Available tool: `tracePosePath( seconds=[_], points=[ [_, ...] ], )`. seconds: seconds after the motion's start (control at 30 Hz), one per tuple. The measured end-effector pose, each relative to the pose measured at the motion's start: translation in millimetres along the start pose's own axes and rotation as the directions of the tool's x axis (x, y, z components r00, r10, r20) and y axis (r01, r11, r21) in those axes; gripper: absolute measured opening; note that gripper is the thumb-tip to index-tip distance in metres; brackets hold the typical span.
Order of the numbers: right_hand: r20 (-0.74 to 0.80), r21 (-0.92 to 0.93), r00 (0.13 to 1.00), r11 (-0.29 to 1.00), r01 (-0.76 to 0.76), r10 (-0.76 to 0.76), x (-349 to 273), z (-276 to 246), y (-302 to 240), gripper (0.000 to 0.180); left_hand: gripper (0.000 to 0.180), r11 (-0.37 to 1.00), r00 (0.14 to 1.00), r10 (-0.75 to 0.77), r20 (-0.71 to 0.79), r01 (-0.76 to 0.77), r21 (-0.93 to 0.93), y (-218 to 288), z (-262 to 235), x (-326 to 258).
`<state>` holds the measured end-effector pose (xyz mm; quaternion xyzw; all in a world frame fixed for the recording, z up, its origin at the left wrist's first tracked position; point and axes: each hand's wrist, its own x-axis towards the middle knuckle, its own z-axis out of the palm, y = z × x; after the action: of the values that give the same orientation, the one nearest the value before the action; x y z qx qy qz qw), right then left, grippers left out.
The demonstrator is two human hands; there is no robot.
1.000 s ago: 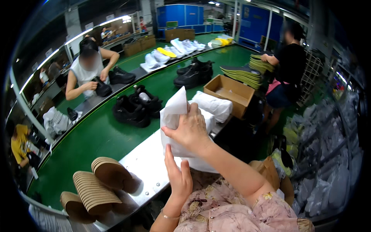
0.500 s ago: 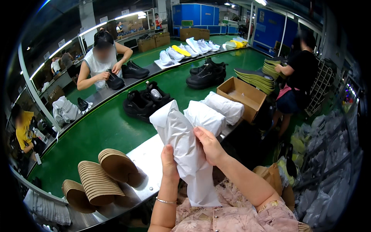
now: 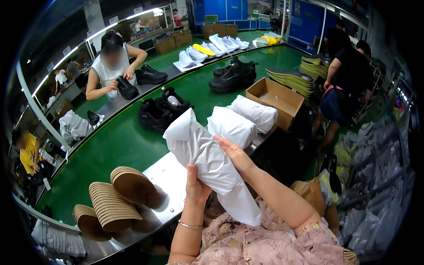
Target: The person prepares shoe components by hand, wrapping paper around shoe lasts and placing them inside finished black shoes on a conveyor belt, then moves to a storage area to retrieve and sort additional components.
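Observation:
A long bundle in white wrapping paper (image 3: 205,154) is between my two hands in front of my chest, a loose tail of paper hanging toward my lap. My left hand (image 3: 196,189) is closed on its lower left side, thumb up. My right hand (image 3: 236,155) grips its right side. What lies inside the paper is hidden. Just beyond it, two white paper-wrapped bundles (image 3: 232,127) lie side by side at the bench edge, next to an open cardboard box (image 3: 289,115). A pair of black shoes (image 3: 152,115) stands on the green belt to their left.
Stacks of curved brown boards (image 3: 110,212) stand on the metal ledge (image 3: 170,179) at left. Another black pair (image 3: 232,78) and stacked yellow-green insoles (image 3: 287,81) are farther along the belt (image 3: 106,148). A co-worker opposite handles a black shoe (image 3: 126,88); people stand at right.
The wrapped bundle has tilted, its paper tail swinging right, while both hands keep hold. At right, the person by the insoles has shifted and another person shows.

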<state>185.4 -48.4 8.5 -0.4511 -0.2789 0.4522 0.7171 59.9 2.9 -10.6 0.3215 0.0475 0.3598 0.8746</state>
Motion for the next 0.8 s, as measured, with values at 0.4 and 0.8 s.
tracePosePath(
  seconds=[0.4, 0.8],
  points=[
    [0.245, -0.632, 0.969, 0.765, 0.124, 0.046, -42.1, -8.9, -44.5, 0.094, 0.05, 0.996, 0.98, 0.089, -0.175, -0.082, 0.043, 25.1, 13.1, 22.8],
    [-0.143, -0.633, 0.719, 0.621, 0.462, -0.68, -34.9, 15.7, 18.1, 0.036, 0.064, 0.96, 0.945, 0.155, -0.289, -0.213, -0.179, -3.1, 24.6, 30.7]
  ],
)
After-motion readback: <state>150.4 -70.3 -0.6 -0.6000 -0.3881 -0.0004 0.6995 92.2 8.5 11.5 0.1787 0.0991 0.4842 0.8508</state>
